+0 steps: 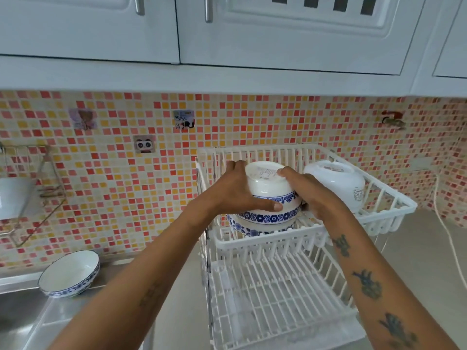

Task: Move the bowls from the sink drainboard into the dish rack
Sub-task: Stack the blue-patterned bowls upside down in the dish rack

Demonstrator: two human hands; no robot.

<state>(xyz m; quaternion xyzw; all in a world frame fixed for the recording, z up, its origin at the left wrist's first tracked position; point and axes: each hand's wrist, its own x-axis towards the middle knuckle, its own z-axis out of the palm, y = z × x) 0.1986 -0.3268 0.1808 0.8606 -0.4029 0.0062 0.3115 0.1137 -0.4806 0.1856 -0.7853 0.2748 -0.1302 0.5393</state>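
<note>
Stacked bowls (269, 198), upturned in dish rack (386, 210): glazed, likely slippery and breakable; left hand (237, 190) and right hand (313, 193) clasp opposite sides.

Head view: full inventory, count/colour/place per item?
Stacked bowls: at least two, white with blue floral bands, upside down in the rack's upper tier, held by both hands.
White bowl: one, upside down, upper tier, right of the stack.
Drainboard bowl: one, white with blue rim pattern, upright and tilted, on the steel drainboard at lower left.
Dish rack: one, white, two tiers, on the counter.
Stickers: three, on the mosaic wall.
Wire shelf: one, metal, on the left wall.
Cabinets: white, overhead.
Left hand: on the stack's left side.
Right hand: on its right side.
</note>
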